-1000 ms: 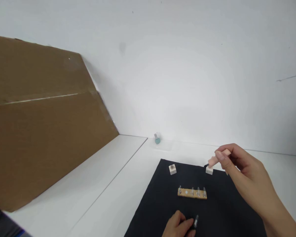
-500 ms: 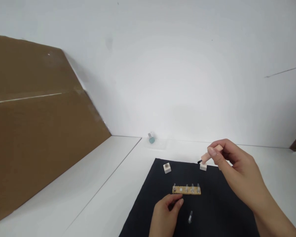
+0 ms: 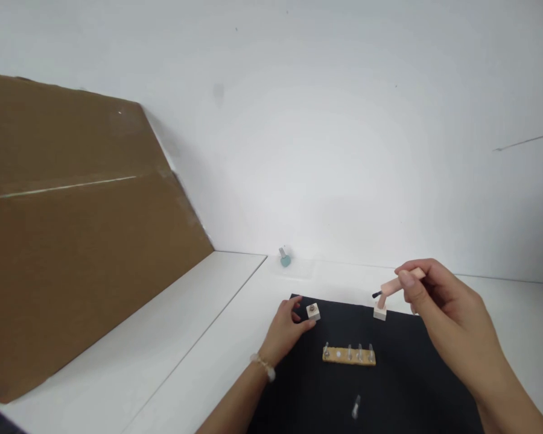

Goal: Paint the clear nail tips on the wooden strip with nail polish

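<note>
The left block [image 3: 314,314], a small white one topped with a dark metallic bit [image 3: 312,308], sits near the far left corner of the black mat [image 3: 317,386], immediately to the right of the left hand [image 3: 286,331]. That hand is far nearer to it than the right: its thumb and fingers are spread, the thumb tip at the block's near edge (whether skin meets block, I can't tell). The block is squat, with no clear long axis.

The right hand [image 3: 455,319] pinches a pink brush [image 3: 394,286] between thumb and fingers, its long axis slanting down leftward to black bristles [image 3: 377,295]. Below it is the right block [image 3: 380,314], with a pink upright piece [image 3: 382,300] on top; contact between brush and piece is unclear.

Nearer the wearer, a wooden strip [image 3: 353,360] runs crosswise with four clear pieces standing on it; a loose clear piece [image 3: 356,407] lies nearer yet. Around the mat is a white table [image 3: 199,319], backed by a white wall [image 3: 326,132], with a brown cardboard panel [image 3: 81,241] leaning at left.
</note>
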A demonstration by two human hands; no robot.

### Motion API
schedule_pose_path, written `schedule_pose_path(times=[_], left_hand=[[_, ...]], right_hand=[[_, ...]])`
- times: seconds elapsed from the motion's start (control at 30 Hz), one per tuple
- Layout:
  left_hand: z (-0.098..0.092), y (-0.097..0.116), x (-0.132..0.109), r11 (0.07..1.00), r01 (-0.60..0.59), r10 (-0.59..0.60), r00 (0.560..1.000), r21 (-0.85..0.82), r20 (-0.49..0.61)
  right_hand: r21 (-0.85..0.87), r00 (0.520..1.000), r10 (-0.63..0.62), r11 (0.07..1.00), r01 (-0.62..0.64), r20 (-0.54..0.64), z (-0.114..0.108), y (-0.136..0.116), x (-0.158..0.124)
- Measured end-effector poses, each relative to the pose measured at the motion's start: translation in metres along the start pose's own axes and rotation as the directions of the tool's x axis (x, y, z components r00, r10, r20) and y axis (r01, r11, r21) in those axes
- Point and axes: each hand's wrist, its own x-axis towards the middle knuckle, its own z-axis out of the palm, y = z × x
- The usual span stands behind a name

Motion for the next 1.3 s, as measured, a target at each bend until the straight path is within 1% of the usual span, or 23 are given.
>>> schedule_pose_path(times=[0.07, 0.13, 0.2, 0.3, 0.37, 0.47, 0.5, 0.57, 0.63, 0.7, 0.8, 0.87, 1.07, 1.17, 1.3], left_hand=[[0.008, 0.002, 0.009, 1.000, -0.023, 0.023, 0.999, -0.002, 0.030], [0.012, 0.006, 0.010, 0.999, -0.043, 0.043, 0.998, -0.012, 0.041], [0.010, 0.015, 0.005, 0.997, -0.067, 0.068, 0.997, -0.036, 0.035], [0.002, 0.038, -0.006, 0.987, -0.139, 0.140, 0.990, -0.085, 0.006], [-0.003, 0.058, -0.014, 0.970, -0.213, 0.213, 0.977, -0.116, -0.020], [-0.006, 0.081, -0.025, 0.930, -0.320, 0.307, 0.947, -0.181, -0.095], [-0.006, 0.086, -0.028, 0.915, -0.346, 0.326, 0.937, -0.207, -0.127], [-0.004, 0.092, -0.033, 0.885, -0.390, 0.354, 0.919, -0.257, -0.174], [-0.004, 0.093, -0.036, 0.863, -0.415, 0.372, 0.908, -0.289, -0.194], [-0.004, 0.092, -0.037, 0.853, -0.422, 0.378, 0.905, -0.307, -0.196], [-0.007, 0.088, -0.039, 0.843, -0.442, 0.403, 0.897, -0.306, -0.183], [-0.008, 0.084, -0.039, 0.834, -0.474, 0.445, 0.880, -0.283, -0.165], [-0.005, 0.076, -0.038, 0.817, -0.520, 0.504, 0.854, -0.249, -0.131], [-0.006, 0.075, -0.039, 0.813, -0.523, 0.509, 0.852, -0.255, -0.122], [-0.008, 0.075, -0.041, 0.816, -0.514, 0.507, 0.856, -0.263, -0.099]], right_hand=[[-0.002, 1.000, 0.013, 1.000, -0.013, 0.013, 0.001, 0.000, 0.000], [0.012, 1.000, 0.017, 1.000, -0.017, 0.011, 0.002, -0.001, 0.000], [0.037, 1.000, 0.012, 0.999, -0.012, 0.005, 0.004, -0.002, -0.001], [0.055, 1.000, -0.013, 0.998, 0.013, 0.013, 0.012, -0.002, -0.004], [0.065, 0.996, -0.073, 0.995, 0.070, 0.048, 0.021, -0.001, -0.009], [0.075, 0.977, -0.198, 0.978, 0.192, 0.084, 0.035, 0.002, -0.017], [0.058, 0.969, -0.234, 0.971, 0.230, 0.076, 0.038, 0.004, -0.019], [0.011, 0.953, -0.302, 0.953, 0.302, 0.018, 0.043, 0.009, -0.021], [-0.028, 0.931, -0.363, 0.932, 0.362, -0.038, 0.047, 0.013, -0.021], [-0.046, 0.920, -0.389, 0.921, 0.386, -0.057, 0.049, 0.017, -0.020], [-0.041, 0.927, -0.373, 0.928, 0.371, -0.048, 0.052, 0.021, -0.019], [-0.036, 0.929, -0.366, 0.930, 0.365, -0.050, 0.054, 0.022, -0.019], [-0.056, 0.930, -0.362, 0.932, 0.359, -0.067, 0.056, 0.024, -0.019], [-0.087, 0.933, -0.357, 0.932, 0.352, -0.048, 0.055, 0.024, -0.017], [-0.119, 0.920, -0.391, 0.912, 0.392, 0.028, 0.055, 0.023, -0.015]])
